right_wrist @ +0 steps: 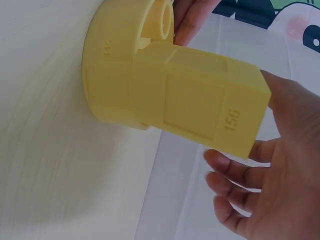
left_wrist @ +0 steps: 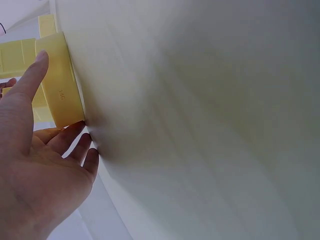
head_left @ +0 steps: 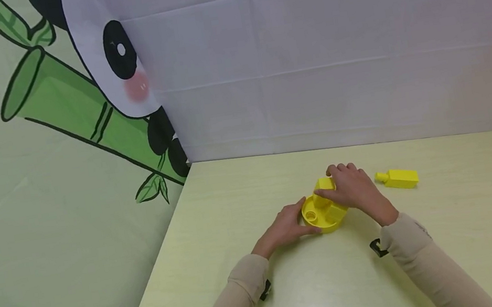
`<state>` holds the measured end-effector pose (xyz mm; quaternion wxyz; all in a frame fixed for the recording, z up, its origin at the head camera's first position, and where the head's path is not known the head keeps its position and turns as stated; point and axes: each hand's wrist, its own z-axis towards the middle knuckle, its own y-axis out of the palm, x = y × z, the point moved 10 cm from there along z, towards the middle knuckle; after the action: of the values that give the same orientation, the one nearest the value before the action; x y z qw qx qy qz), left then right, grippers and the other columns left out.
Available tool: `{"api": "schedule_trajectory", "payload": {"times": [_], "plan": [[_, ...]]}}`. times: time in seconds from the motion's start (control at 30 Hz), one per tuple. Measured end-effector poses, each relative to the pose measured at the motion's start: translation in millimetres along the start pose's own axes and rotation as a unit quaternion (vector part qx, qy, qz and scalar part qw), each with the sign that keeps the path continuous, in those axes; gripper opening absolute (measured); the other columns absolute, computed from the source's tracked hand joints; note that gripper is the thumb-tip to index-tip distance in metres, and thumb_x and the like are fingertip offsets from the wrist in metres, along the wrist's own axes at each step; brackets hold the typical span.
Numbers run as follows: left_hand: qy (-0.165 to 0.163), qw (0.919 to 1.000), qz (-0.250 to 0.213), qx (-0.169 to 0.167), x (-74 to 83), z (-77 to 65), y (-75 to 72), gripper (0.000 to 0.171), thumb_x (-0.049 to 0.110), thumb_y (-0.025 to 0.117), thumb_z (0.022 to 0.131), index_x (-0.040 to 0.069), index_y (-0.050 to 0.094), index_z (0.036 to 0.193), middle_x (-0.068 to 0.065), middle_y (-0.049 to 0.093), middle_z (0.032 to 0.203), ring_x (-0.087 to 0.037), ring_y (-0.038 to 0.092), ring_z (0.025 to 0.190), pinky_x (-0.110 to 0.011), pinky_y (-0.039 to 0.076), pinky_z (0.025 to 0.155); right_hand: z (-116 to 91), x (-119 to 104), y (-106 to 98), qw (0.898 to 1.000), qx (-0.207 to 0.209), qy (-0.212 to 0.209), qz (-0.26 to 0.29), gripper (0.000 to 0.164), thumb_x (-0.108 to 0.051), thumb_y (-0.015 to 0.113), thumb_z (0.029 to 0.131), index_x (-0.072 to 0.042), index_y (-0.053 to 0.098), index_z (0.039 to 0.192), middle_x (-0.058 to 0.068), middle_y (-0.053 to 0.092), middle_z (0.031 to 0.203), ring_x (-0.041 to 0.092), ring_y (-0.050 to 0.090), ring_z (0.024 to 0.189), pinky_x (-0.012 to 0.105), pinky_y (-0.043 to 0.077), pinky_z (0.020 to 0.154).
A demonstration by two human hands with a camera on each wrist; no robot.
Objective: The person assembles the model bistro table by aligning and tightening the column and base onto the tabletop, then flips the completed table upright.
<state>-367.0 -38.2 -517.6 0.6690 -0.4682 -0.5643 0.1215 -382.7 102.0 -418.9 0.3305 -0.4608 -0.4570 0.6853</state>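
At right, one block [head_left: 401, 178]; left grip [head_left: 286, 225] clasps one dish [head_left: 330, 227], right grip [head_left: 354, 189] one post [head_left: 324, 184].

Right hand [right_wrist: 290, 167] partly behind yellow block [right_wrist: 200, 102] numbered 156 at round yellow base [right_wrist: 107, 67].

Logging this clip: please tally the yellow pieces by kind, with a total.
Round base: 1
Blocks at the base, front block and rear block: 2
Loose block, lying apart to the right: 1
Total: 4 yellow pieces in view
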Motion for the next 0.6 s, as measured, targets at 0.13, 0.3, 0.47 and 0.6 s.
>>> {"api": "schedule_trajectory", "payload": {"times": [0.13,0.3,0.47,0.6], "plan": [[0.008,0.9999,0.006,0.004,0.7,-0.1,-0.7,0.097,0.044,0.081,0.09,0.002,0.031,0.161,-0.013,0.044,0.158,-0.028,0.043,0.144,-0.041,0.034,0.119,-3.6,1.1,-1.8,1.0,0.015,-0.006,-0.004,0.053,-0.041,0.072,0.094,0.006,0.064,0.118,0.02,0.064,0.103,0.042,0.055,0.096,0.056,0.05,0.083],[0.008,0.9999,0.004,0.005,0.1,-0.8,-1.5,0.097,0.044,0.081,0.09,0.001,0.03,0.162,-0.013,0.044,0.159,-0.028,0.042,0.145,-0.041,0.033,0.119,-4.9,1.1,-1.1,1.0,0.025,0.001,-0.018,0.05,-0.045,0.073,0.094,0.004,0.064,0.102,0.015,0.061,0.092,0.039,0.054,0.09,0.054,0.048,0.08],[0.007,1.0,-0.001,0.0,0.0,-1.2,0.0,0.097,0.044,0.08,0.091,0.002,0.029,0.162,-0.012,0.043,0.16,-0.028,0.04,0.146,-0.041,0.032,0.12,-7.4,1.7,-1.9,0.999,0.031,0.014,-0.017,0.053,-0.048,0.072,0.094,0.003,0.065,0.104,0.018,0.062,0.097,0.042,0.055,0.094,0.057,0.047,0.082],[0.01,0.9999,0.003,0.001,-0.2,-1.7,-0.6,0.098,0.044,0.08,0.091,0.002,0.029,0.162,-0.013,0.043,0.159,-0.028,0.041,0.146,-0.041,0.033,0.12,-9.5,-1.5,-3.5,0.999,0.04,0.006,-0.022,0.047,-0.045,0.073,0.093,0.001,0.064,0.095,0.014,0.06,0.089,0.038,0.053,0.087,0.053,0.047,0.077]]}}
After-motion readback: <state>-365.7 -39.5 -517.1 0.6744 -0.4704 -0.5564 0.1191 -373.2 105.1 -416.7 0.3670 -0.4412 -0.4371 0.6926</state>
